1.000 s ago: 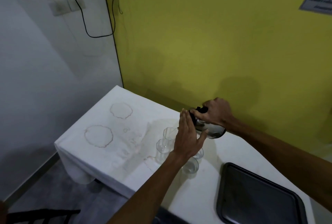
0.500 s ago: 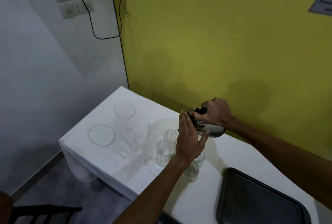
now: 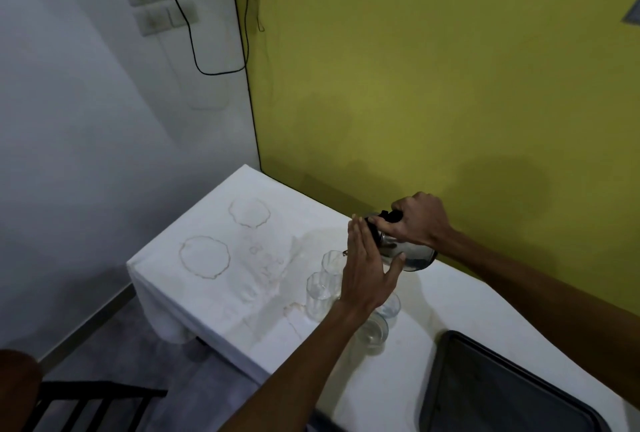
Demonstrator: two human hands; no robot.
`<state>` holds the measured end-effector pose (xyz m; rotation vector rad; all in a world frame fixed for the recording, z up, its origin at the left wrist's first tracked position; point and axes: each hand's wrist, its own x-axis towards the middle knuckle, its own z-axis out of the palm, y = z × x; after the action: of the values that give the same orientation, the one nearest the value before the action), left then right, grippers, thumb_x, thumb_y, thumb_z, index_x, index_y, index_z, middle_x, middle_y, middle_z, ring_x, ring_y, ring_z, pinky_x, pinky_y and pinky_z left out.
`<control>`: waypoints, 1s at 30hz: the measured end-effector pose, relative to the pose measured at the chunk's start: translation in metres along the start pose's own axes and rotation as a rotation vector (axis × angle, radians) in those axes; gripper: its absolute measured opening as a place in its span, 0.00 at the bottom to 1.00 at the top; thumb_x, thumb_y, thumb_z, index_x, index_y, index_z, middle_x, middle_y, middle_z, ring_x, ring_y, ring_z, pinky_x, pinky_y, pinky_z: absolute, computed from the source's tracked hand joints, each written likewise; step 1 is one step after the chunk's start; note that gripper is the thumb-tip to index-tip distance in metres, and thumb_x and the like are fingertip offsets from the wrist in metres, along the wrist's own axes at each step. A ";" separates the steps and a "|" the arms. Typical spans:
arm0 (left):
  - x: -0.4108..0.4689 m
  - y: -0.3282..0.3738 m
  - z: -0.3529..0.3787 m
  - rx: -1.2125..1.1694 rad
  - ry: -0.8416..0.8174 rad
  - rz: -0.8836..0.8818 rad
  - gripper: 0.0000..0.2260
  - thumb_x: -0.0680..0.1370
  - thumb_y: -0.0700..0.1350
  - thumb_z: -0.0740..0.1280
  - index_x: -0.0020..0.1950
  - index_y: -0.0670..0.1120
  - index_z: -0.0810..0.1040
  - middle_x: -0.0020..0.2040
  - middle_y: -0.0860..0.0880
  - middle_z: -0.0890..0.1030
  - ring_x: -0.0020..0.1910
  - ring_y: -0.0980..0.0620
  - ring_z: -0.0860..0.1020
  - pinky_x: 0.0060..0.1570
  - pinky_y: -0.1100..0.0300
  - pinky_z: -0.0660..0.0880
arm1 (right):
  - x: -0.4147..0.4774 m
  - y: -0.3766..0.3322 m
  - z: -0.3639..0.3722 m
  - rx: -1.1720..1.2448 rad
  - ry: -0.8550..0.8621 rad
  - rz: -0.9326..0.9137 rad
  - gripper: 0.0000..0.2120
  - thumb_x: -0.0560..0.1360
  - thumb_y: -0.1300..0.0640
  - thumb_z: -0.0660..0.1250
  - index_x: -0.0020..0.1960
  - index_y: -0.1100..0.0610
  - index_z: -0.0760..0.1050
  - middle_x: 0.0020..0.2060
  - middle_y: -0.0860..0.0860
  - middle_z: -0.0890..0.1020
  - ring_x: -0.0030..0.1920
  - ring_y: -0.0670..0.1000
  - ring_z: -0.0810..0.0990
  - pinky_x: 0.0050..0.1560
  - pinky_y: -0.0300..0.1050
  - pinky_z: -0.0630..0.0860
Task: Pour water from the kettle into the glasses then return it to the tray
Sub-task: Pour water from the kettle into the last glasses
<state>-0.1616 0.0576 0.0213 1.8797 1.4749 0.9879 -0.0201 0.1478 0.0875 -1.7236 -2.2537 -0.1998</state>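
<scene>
A shiny steel kettle (image 3: 412, 253) with a black handle is tipped to the left, its spout over the far glass (image 3: 331, 261). My right hand (image 3: 417, 220) grips the handle from above. My left hand (image 3: 367, 267) is flat with its fingers apart, pressed against the kettle's lid side. A second glass (image 3: 318, 294) stands in front of the far one. Two more glasses (image 3: 373, 331) stand to the right, partly hidden by my left forearm. The black tray (image 3: 450, 379) lies bare at the lower right.
The table (image 3: 214, 293) wears a white cloth with brown ring stains on its left half. A yellow wall runs right behind it. A dark chair (image 3: 86, 404) stands on the floor at the lower left.
Both hands and the kettle keep the same pose over the glasses. The camera view has drifted a little, so the table sits slightly further right in the picture.
</scene>
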 end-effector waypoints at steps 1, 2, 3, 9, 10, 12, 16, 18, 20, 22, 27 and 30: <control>0.000 0.000 0.000 0.001 0.001 0.000 0.43 0.80 0.64 0.59 0.81 0.40 0.43 0.82 0.43 0.42 0.80 0.52 0.39 0.77 0.47 0.57 | 0.000 0.000 -0.001 0.000 0.000 0.003 0.35 0.70 0.26 0.57 0.23 0.55 0.56 0.16 0.48 0.60 0.19 0.47 0.56 0.28 0.38 0.52; 0.000 0.000 0.001 0.001 0.001 -0.001 0.43 0.79 0.65 0.58 0.81 0.40 0.43 0.82 0.43 0.42 0.80 0.52 0.39 0.77 0.47 0.58 | -0.001 0.000 -0.001 0.001 0.003 0.003 0.35 0.70 0.26 0.57 0.23 0.55 0.56 0.16 0.48 0.60 0.19 0.47 0.56 0.28 0.38 0.52; 0.000 0.000 0.002 0.003 0.002 -0.002 0.43 0.79 0.66 0.57 0.81 0.40 0.43 0.82 0.43 0.43 0.80 0.51 0.40 0.77 0.46 0.58 | -0.002 0.000 -0.001 0.000 0.011 0.000 0.35 0.70 0.26 0.57 0.23 0.55 0.57 0.16 0.48 0.61 0.19 0.48 0.57 0.28 0.38 0.52; 0.004 0.002 0.004 0.009 0.014 0.007 0.44 0.78 0.67 0.55 0.81 0.38 0.45 0.82 0.42 0.44 0.81 0.49 0.41 0.77 0.47 0.58 | 0.002 0.005 -0.002 -0.019 0.022 -0.024 0.35 0.70 0.26 0.58 0.23 0.54 0.55 0.16 0.49 0.61 0.19 0.48 0.57 0.28 0.39 0.55; 0.004 0.003 0.004 0.008 0.013 0.007 0.44 0.78 0.68 0.54 0.81 0.38 0.44 0.82 0.42 0.43 0.81 0.49 0.41 0.77 0.48 0.57 | 0.002 0.006 -0.002 -0.022 0.020 -0.026 0.35 0.70 0.25 0.58 0.23 0.54 0.55 0.16 0.48 0.60 0.19 0.47 0.56 0.28 0.39 0.55; 0.006 0.005 0.004 0.007 0.014 0.001 0.44 0.78 0.68 0.54 0.81 0.39 0.44 0.82 0.42 0.43 0.81 0.49 0.40 0.77 0.49 0.57 | 0.004 0.006 -0.004 -0.036 0.027 -0.023 0.36 0.70 0.25 0.58 0.23 0.54 0.55 0.16 0.48 0.59 0.19 0.47 0.56 0.28 0.40 0.54; 0.007 0.006 0.005 -0.001 0.008 -0.006 0.44 0.79 0.66 0.57 0.81 0.39 0.43 0.82 0.43 0.42 0.80 0.50 0.40 0.77 0.50 0.57 | 0.005 0.006 -0.005 -0.038 0.029 -0.026 0.36 0.70 0.25 0.58 0.23 0.55 0.55 0.16 0.47 0.58 0.19 0.46 0.56 0.27 0.38 0.51; 0.007 0.006 0.006 -0.002 0.004 -0.008 0.44 0.79 0.65 0.57 0.81 0.40 0.42 0.82 0.43 0.41 0.80 0.50 0.39 0.77 0.50 0.56 | 0.005 0.006 -0.005 -0.037 0.027 -0.031 0.36 0.70 0.25 0.58 0.23 0.54 0.54 0.16 0.46 0.57 0.19 0.45 0.55 0.28 0.38 0.51; 0.007 0.005 0.007 -0.004 0.009 -0.006 0.44 0.78 0.67 0.55 0.81 0.39 0.42 0.82 0.43 0.42 0.80 0.50 0.40 0.78 0.50 0.55 | 0.005 0.007 -0.004 -0.043 0.029 -0.037 0.36 0.70 0.25 0.57 0.23 0.54 0.55 0.16 0.46 0.58 0.19 0.45 0.55 0.28 0.38 0.51; 0.008 0.005 0.008 -0.002 0.015 -0.004 0.45 0.78 0.68 0.53 0.81 0.39 0.42 0.82 0.43 0.42 0.81 0.49 0.40 0.78 0.50 0.56 | 0.005 0.009 -0.005 -0.056 0.035 -0.048 0.36 0.70 0.25 0.57 0.23 0.54 0.56 0.16 0.46 0.58 0.19 0.47 0.57 0.28 0.37 0.50; 0.010 0.008 0.010 -0.010 0.029 -0.002 0.44 0.78 0.67 0.54 0.81 0.39 0.42 0.82 0.43 0.41 0.81 0.49 0.40 0.78 0.49 0.56 | 0.009 0.011 -0.008 -0.061 0.063 -0.071 0.35 0.70 0.26 0.58 0.23 0.55 0.57 0.16 0.48 0.59 0.19 0.49 0.58 0.28 0.38 0.50; 0.012 0.011 0.012 -0.019 0.039 -0.006 0.44 0.79 0.65 0.58 0.81 0.39 0.42 0.82 0.43 0.41 0.81 0.49 0.40 0.78 0.50 0.54 | 0.014 0.012 -0.011 -0.062 0.075 -0.105 0.35 0.71 0.27 0.59 0.23 0.54 0.55 0.16 0.48 0.58 0.19 0.48 0.57 0.28 0.38 0.51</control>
<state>-0.1443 0.0671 0.0257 1.8514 1.4880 1.0380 -0.0103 0.1602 0.1016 -1.6002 -2.3081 -0.3541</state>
